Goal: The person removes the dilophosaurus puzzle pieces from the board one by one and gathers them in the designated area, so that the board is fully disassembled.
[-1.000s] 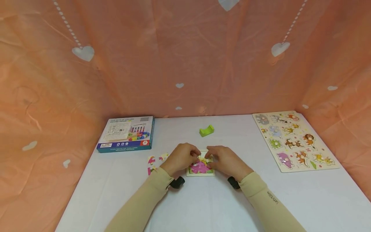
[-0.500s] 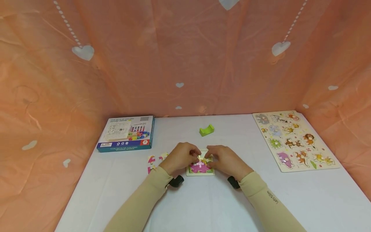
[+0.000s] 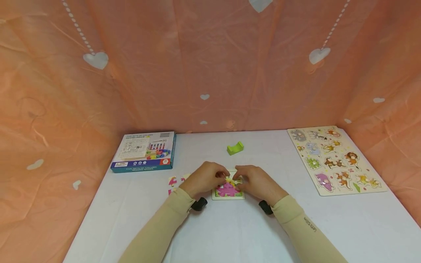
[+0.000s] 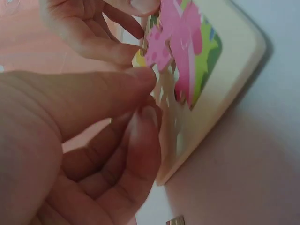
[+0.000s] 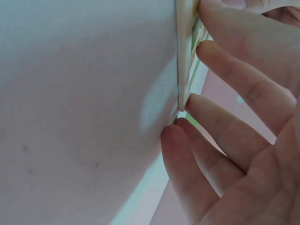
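Thumb and index finger of the left hand (image 3: pixel 204 179) pinch a dotted pink puzzle piece (image 4: pixel 158 49) with a yellow edge, tilted above the recess of a small puzzle tray (image 3: pixel 228 198). The tray lies on the white table (image 3: pixel 230 233) between both hands; pink and green picture pieces (image 3: pixel 227 191) cover the near part of its recess, and pale backing shows farther back. The right hand (image 3: pixel 258 182) is loosely spread at the tray's right side, thumb and index finger apart, one fingertip against the rim; whether it also touches the dotted piece, I cannot tell. Left of the tray lie loose pieces (image 3: pixel 172 181), partly hidden by the left arm. At far left a blue-edged box (image 3: pixel 143 151) lies flat and closed, contents out of sight. At right, a cream board (image 3: pixel 342 192) holds animal shapes in its cut-outs, including an elephant and a lion. A green block (image 3: pixel 235 148) with a curved hollow stands beyond the tray.
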Available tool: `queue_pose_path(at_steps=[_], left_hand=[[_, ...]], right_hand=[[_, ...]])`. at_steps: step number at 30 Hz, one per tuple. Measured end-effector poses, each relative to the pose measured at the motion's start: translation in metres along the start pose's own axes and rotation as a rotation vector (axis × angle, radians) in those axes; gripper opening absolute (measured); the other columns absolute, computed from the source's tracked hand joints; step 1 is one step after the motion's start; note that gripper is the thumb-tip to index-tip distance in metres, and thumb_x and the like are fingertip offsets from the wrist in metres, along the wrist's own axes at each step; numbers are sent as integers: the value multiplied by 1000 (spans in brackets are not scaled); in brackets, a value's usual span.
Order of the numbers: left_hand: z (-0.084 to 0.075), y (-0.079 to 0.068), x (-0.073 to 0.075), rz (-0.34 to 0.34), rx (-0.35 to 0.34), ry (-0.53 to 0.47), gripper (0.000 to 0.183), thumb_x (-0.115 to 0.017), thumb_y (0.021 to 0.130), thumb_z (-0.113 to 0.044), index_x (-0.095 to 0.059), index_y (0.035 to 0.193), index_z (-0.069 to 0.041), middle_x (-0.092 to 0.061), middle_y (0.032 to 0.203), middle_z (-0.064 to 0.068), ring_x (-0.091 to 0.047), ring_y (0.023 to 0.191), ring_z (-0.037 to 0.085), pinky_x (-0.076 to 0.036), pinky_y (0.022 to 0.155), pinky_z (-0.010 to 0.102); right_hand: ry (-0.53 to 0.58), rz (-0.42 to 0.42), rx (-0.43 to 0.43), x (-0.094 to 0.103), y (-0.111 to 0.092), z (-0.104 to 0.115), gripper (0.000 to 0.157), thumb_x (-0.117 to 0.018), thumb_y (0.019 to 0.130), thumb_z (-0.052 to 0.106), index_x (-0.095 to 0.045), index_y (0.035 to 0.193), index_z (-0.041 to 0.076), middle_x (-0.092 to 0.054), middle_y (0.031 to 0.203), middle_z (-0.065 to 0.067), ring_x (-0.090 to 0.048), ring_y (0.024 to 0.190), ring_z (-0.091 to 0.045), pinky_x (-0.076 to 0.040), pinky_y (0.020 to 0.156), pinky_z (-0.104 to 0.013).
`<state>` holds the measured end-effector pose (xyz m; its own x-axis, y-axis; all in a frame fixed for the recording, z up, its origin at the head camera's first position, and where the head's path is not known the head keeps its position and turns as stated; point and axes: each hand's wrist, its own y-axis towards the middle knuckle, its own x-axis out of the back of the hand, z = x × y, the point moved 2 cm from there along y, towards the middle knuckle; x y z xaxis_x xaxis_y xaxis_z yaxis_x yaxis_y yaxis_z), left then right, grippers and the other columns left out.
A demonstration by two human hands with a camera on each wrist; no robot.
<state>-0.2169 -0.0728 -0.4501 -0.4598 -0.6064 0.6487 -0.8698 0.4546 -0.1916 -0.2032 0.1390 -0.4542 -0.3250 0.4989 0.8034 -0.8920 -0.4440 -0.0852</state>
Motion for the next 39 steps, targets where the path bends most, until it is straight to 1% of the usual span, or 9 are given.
queue_pose_path(at_steps=[5,12,17,21,26,29,33,35,39], left_hand=[[1,-2,2,3,1,-32,20,-77,100,-13,-81,120,-13,-73,97,-4,-65,95,19,-58,83,31],[1,-3,5,0,-2,-23,22,-81,97,-13,-82,119,-13,-74,97,-5,-66,95,19,-58,84,30],[3,-5,9,-32,-8,-7,24,-82,96,-15,-82,120,-12,-74,96,-5,-65,94,18,-57,84,31],[7,-11,15,-58,-19,-10,24,-82,96,-17,-82,119,-13,-74,97,-5,-66,95,18,-57,87,33],[18,-26,28,-80,-15,-8,21,-82,95,-13,-83,117,-12,-75,97,-4,-66,93,16,-58,88,32],[30,-41,37,-89,25,1,22,-83,94,-11,-84,116,-13,-74,97,-4,-65,91,16,-58,85,29],[45,-61,47,-97,63,40,23,-84,93,-11,-84,116,-14,-74,96,-5,-64,90,15,-58,82,27],[50,-70,51,-96,67,59,22,-84,93,-12,-84,115,-14,-73,96,-5,-64,89,14,-57,81,26],[59,-83,56,-93,46,88,20,-85,93,-12,-83,113,-12,-73,95,-5,-63,88,12,-56,81,25]], right_hand=[[0,1,2,0,0,1,21,-87,91,17,-81,110,21,-66,151,-13,-60,143,-40,-47,118,-59],[3,4,3,0,0,2,20,-87,91,17,-81,110,21,-66,152,-13,-59,143,-41,-47,119,-59],[-4,-2,24,0,1,3,20,-88,91,17,-81,109,21,-66,151,-14,-60,142,-40,-47,118,-58],[-4,-1,25,0,1,5,20,-87,91,16,-81,109,21,-66,151,-14,-60,142,-41,-48,118,-58],[-2,8,6,-1,1,5,19,-86,92,17,-81,110,21,-65,152,-14,-59,143,-41,-47,118,-59],[-4,7,-8,-1,0,5,19,-86,92,18,-81,110,22,-64,154,-13,-58,144,-41,-47,119,-58],[-1,1,-31,-1,-2,2,20,-87,92,19,-81,111,23,-62,156,-12,-56,147,-40,-46,120,-58],[3,-2,-33,0,-2,1,20,-86,92,19,-81,111,23,-62,157,-12,-56,147,-40,-45,121,-58],[15,4,-39,0,-2,1,20,-86,93,19,-81,111,23,-61,157,-12,-55,148,-40,-45,121,-58]])
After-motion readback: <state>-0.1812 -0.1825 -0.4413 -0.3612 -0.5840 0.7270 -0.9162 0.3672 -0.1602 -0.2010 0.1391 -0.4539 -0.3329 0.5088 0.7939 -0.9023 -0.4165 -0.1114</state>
